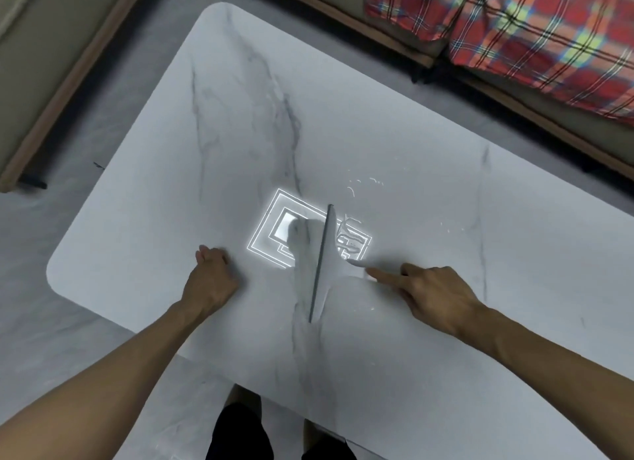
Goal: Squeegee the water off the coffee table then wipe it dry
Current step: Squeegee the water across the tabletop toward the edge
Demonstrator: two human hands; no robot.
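Note:
A white marble coffee table [411, 171] fills the view. On its middle stands a white squeegee [334, 267] with a long grey blade [320, 264] running away from me. My right hand [435, 294] grips the squeegee's handle from the right, with the index finger stretched along it. Water streaks and drops [348, 240] lie just right of the blade, and several more drops [356, 185] lie farther back. My left hand [211, 276] rests on the tabletop to the left of the blade and holds nothing.
A ceiling light's reflection [284, 229] glares on the table left of the blade. A sofa with a red plaid blanket [514, 27] runs along the far right, and another wood-framed seat [41, 82] stands at the left. Grey floor [51, 322] surrounds the table; my legs [236, 432] touch its near edge.

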